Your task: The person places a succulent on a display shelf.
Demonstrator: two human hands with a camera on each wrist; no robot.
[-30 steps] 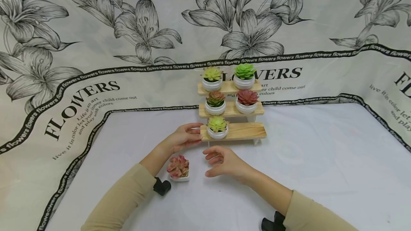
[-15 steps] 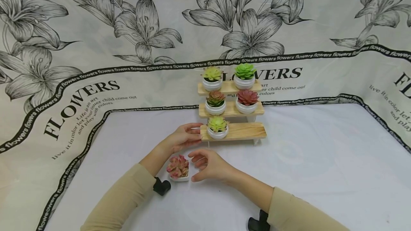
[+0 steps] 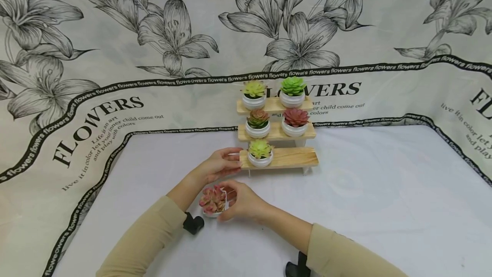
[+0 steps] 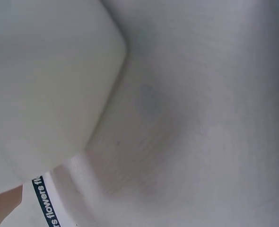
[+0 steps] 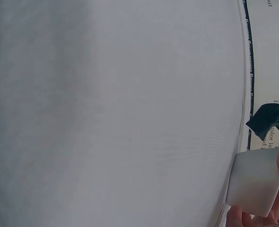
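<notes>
A pink succulent (image 3: 212, 199) in a white, angular pot (image 5: 255, 182) stands on the table. My right hand (image 3: 244, 202) holds it from the right, thumb in front and fingers behind. My left hand (image 3: 219, 166) grips the left end of the bottom board of a three-tier wooden plant stand (image 3: 294, 157). That board bears one yellow-green succulent (image 3: 260, 148) in a round white pot, at its left; its right part is bare. In the left wrist view the white pot's wall (image 4: 49, 90) looms close, with a bit of skin (image 4: 4, 205) below.
On the middle board sit a reddish-green succulent (image 3: 258, 119) and a dark red one (image 3: 295, 117). The top board carries a yellow-green succulent (image 3: 253, 89) and a bright green one (image 3: 293, 86). A flower-printed cloth (image 3: 192, 106) hangs behind the white table (image 3: 384, 191).
My right hand has moved left from in front of the stand to the pink succulent and taken hold of its pot. The left hand has stayed at the board's end.
</notes>
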